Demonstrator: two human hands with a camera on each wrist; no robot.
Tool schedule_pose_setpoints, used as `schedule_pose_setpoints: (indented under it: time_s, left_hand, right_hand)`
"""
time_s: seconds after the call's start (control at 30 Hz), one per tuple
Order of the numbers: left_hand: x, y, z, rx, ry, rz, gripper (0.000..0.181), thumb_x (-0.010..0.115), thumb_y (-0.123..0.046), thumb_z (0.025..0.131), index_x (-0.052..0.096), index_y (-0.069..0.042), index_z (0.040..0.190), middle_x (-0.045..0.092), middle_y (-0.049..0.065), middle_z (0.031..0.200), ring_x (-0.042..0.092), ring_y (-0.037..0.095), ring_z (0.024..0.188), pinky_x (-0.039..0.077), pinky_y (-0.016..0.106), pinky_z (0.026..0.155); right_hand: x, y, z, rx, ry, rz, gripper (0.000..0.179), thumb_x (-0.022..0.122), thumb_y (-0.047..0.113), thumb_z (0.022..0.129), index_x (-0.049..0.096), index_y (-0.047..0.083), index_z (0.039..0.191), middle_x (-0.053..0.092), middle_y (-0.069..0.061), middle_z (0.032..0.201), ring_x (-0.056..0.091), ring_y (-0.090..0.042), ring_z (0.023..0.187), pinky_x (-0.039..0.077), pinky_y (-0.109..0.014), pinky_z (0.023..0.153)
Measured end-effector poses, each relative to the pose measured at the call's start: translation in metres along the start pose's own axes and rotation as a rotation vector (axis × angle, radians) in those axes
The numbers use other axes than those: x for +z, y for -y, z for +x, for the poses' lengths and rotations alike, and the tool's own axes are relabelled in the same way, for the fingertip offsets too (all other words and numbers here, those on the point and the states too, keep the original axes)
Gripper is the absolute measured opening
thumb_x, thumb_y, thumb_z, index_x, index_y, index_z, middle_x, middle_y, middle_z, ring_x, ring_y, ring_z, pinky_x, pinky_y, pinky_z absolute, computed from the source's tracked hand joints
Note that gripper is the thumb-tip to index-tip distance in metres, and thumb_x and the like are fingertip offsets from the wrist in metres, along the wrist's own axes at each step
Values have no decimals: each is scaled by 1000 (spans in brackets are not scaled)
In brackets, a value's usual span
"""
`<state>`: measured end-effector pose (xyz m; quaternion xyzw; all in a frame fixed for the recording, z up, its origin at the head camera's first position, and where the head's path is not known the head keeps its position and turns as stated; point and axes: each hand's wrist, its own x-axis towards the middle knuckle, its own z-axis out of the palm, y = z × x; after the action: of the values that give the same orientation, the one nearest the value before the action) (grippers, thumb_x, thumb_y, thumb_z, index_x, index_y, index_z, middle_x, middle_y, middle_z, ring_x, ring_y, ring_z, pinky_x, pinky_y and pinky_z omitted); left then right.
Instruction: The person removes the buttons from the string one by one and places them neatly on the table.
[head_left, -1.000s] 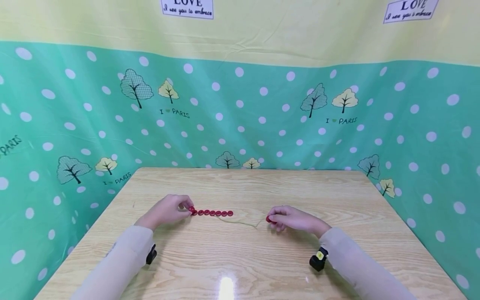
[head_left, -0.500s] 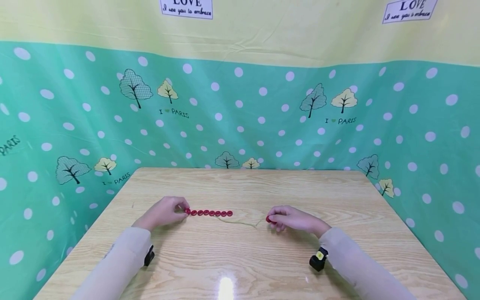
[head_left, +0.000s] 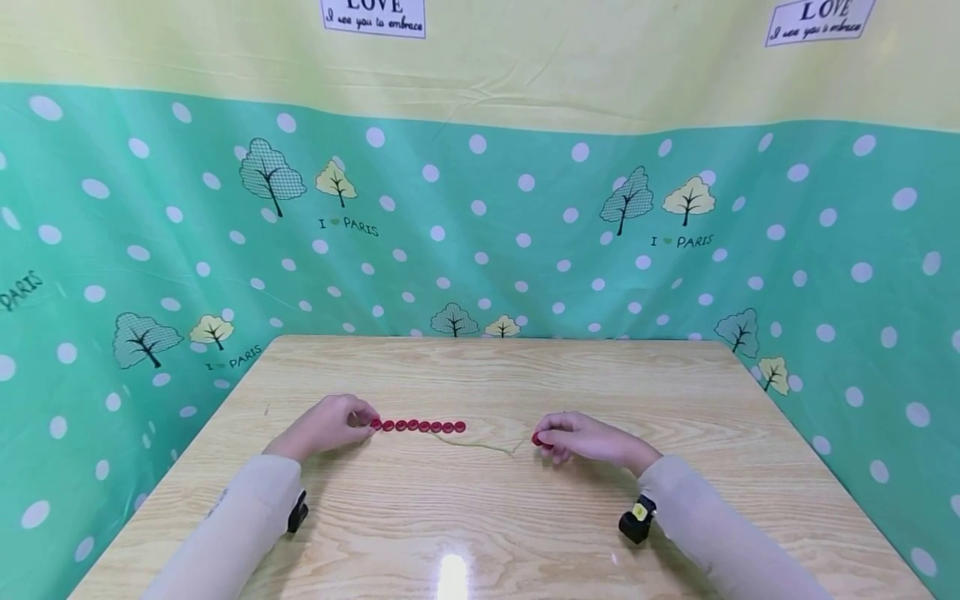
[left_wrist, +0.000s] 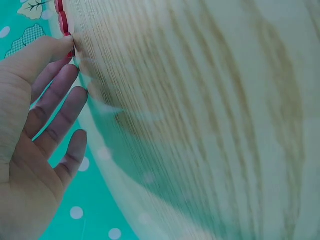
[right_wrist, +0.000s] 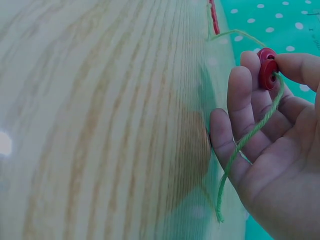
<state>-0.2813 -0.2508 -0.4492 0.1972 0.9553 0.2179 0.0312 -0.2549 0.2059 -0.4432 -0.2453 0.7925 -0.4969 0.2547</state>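
Several round red buttons (head_left: 424, 427) lie in a straight row on the table, strung along a thin green yarn (head_left: 476, 445). My left hand (head_left: 335, 423) pinches the button at the row's left end (head_left: 376, 423) between thumb and forefinger; in the left wrist view the fingertips partly cover it. To the right of the row, my right hand (head_left: 581, 437) holds two more red buttons (right_wrist: 268, 72) between thumb and fingers. The yarn passes through these two, and its loose tail (right_wrist: 240, 145) hangs across the palm in the right wrist view.
The light wooden table (head_left: 480, 508) ends at a far edge in front of a green dotted curtain (head_left: 480, 233). A black wrist camera (head_left: 636, 521) is strapped at the right sleeve, another (head_left: 298, 512) at the left.
My left hand has shifted slightly left and lowered its button, which overlapped the row's end before and now lines up beside it. The right hand has stayed still.
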Motion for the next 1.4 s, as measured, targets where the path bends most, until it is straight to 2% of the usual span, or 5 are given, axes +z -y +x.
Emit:
schedule_pose_setpoints:
  time_s: [0.23, 0.4, 0.63, 0.83, 1.4]
  left_hand:
    - [0, 0, -1, -4, -14, 1, 17, 78, -17, 88, 76, -14, 105, 70, -6, 96, 65, 14, 92, 53, 42, 88]
    - [-1, -3, -1, 63, -33, 21, 27, 79, -13, 85, 74, -13, 111, 68, -5, 98, 63, 15, 91, 53, 40, 83]
    - [-3, -34, 2, 87, -33, -5, 28, 79, -14, 87, 72, -13, 115, 68, -2, 106, 62, 18, 94, 52, 38, 83]
    - [0, -55, 8, 212, -36, 3, 27, 77, -12, 88, 72, -11, 114, 70, 0, 107, 63, 20, 94, 54, 38, 83]
    - [15, -80, 24, 372, -38, 14, 24, 75, -13, 89, 72, -15, 112, 71, -2, 104, 65, 15, 93, 55, 35, 83]
  right_hand:
    - [0, 1, -1, -12, -1, -7, 31, 51, 24, 106, 61, -3, 117, 67, -15, 100, 62, -24, 86, 53, -32, 75]
    - [0, 2, 0, -12, -1, -8, 31, 52, 24, 106, 62, -3, 117, 67, -15, 99, 62, -24, 86, 53, -32, 75]
    - [1, 2, 1, -8, -4, -17, 31, 51, 25, 106, 62, -3, 116, 67, -14, 98, 63, -24, 85, 54, -32, 75]
    - [3, 3, 1, -8, -3, -17, 31, 52, 25, 106, 62, -3, 117, 67, -14, 99, 63, -24, 85, 54, -33, 75]
    - [4, 6, 5, -6, -5, -26, 32, 50, 25, 107, 63, -2, 117, 68, -13, 98, 63, -23, 85, 53, -35, 75]
